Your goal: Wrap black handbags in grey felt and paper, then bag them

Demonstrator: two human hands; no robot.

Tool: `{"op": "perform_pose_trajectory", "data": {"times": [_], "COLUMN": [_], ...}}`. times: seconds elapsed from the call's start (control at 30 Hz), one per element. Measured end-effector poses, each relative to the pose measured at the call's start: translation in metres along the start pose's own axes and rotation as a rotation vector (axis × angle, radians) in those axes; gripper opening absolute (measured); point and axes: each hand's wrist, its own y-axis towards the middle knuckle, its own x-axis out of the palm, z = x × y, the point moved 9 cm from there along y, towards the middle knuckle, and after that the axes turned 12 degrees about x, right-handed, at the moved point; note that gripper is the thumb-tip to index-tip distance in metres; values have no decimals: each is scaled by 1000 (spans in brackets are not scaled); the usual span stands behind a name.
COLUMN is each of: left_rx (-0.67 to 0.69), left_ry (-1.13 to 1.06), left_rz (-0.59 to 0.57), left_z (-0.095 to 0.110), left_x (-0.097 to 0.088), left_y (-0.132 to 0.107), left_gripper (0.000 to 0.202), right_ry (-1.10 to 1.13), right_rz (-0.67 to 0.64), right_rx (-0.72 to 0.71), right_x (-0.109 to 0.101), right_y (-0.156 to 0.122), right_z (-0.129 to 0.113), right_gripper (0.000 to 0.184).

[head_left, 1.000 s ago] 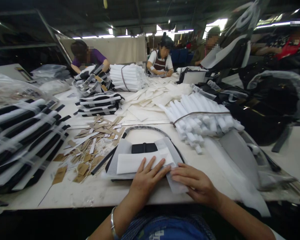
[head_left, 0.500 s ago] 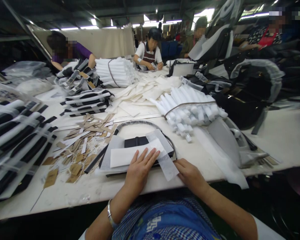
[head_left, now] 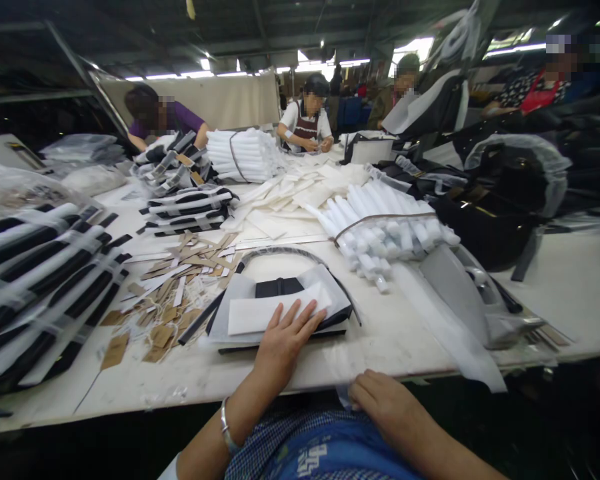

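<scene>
A black handbag (head_left: 279,287) with a looped handle (head_left: 280,251) lies flat before me, partly covered by thin white wrapping sheet (head_left: 225,320). Across it rests a white padding strip (head_left: 253,315). My left hand (head_left: 285,340) presses flat on that strip's right end, fingers spread. Lower right, at the table's front edge, my right hand (head_left: 380,397) is closed on a thin translucent strip (head_left: 344,363), blurred by motion.
Paper tags and card strips (head_left: 167,327) lie left of the bag. Wrapped black straps (head_left: 55,287) are stacked farther left. A bundle of white rolls (head_left: 380,223) and a grey wrapped piece (head_left: 455,287) lie right. Several co-workers, one in a brown apron (head_left: 306,128), are across the table.
My right hand has pulled the translucent strip off the bag's right side, down toward the table's front edge. My left hand stays on the padding strip. The view has tilted slightly.
</scene>
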Motion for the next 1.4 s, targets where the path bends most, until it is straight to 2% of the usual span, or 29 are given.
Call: {"op": "perform_pose_trajectory", "data": {"times": [0.1,0.13,0.2,0.27,0.33,0.4,0.5,0.57,0.7,0.8,0.97,1.07,1.17,1.27,1.33,1.4], "left_rx": [8,9,10,11,15,19,12,4,-9,-7,-8,9,32,38,40,38], "left_ry": [9,12,23,43,63,70,69,67,75,81,72,69,78,100,114,117], "left_rz": [14,19,29,44,63,79,91,97,112,122,140,167,192,217,247,263], "left_z": [0,0,-1,-1,-1,-1,0,0,1,2,2,4,6,6,6,6], "left_x": [2,3,5,6,5,4,1,-1,-4,-4,-2,-2,-2,-3,-6,-7], "left_y": [0,-1,-1,0,0,0,-1,-2,-2,-2,-4,-5,-5,-4,-4,-4], "left_gripper": [65,63,60,56,53,50,51,52,54,54,52,50,48,46,44,42], "right_ry": [110,146,185,164,97,40,17,16,7,-28,-80,-31,112,184,111,-16], "right_rz": [-58,-20,138,244,185,59,10,77,208,262,249,176,8,-46,-53,-130], "right_rx": [-45,-27,22,10,-93,-246,-395,-419,-374,-351,-367,-389,-368,-263,-203,-177], "right_x": [-20,-34,-68,-88,-84,-66,-50,-53,-68,-72,-64,-68,-75,-75,-59,-29], "right_y": [13,23,51,82,114,136,148,144,123,101,73,71,96,145,178,201], "right_z": [1,7,26,42,48,49,50,48,38,27,11,4,3,16,27,37], "right_gripper": [19,16,14,28,47,56,43,37,42,43,41,38,26,27,31,35]}}
